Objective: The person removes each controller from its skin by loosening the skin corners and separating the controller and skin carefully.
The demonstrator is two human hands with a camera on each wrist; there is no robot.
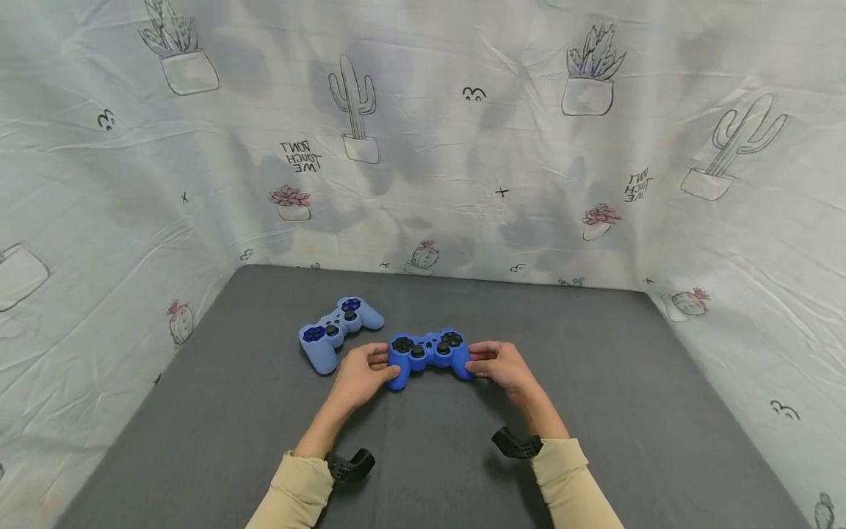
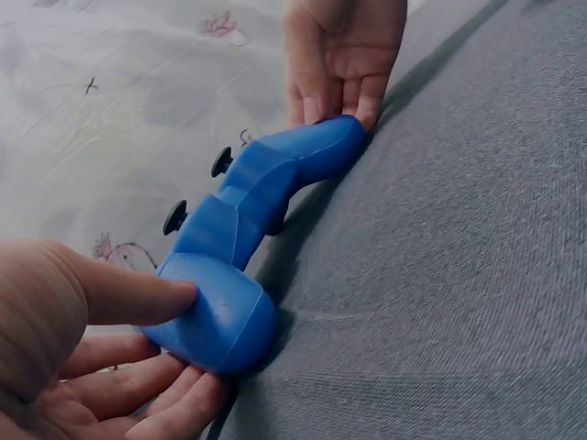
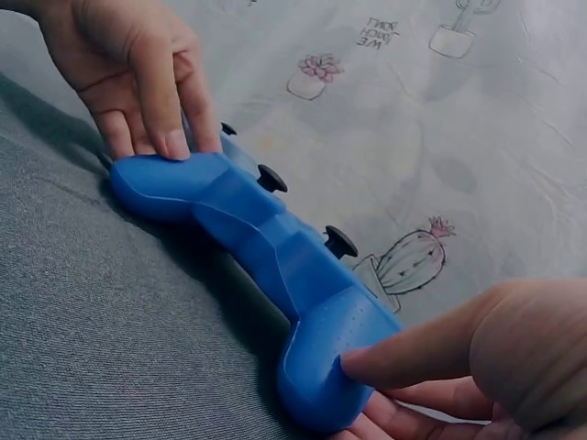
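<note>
We pinch the dark blue controller (image 1: 428, 356) at table centre, left hand (image 1: 360, 376) and right hand (image 1: 502, 365) on its grips. Only the head view shows the pale blue controller (image 1: 337, 332) at ten o'clock.

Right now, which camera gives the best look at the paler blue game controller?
The head view: the light blue controller lies whole on the grey table, left of the dark blue controller both hands hold. Neither wrist view clearly shows it; they show the dark one only.
</note>
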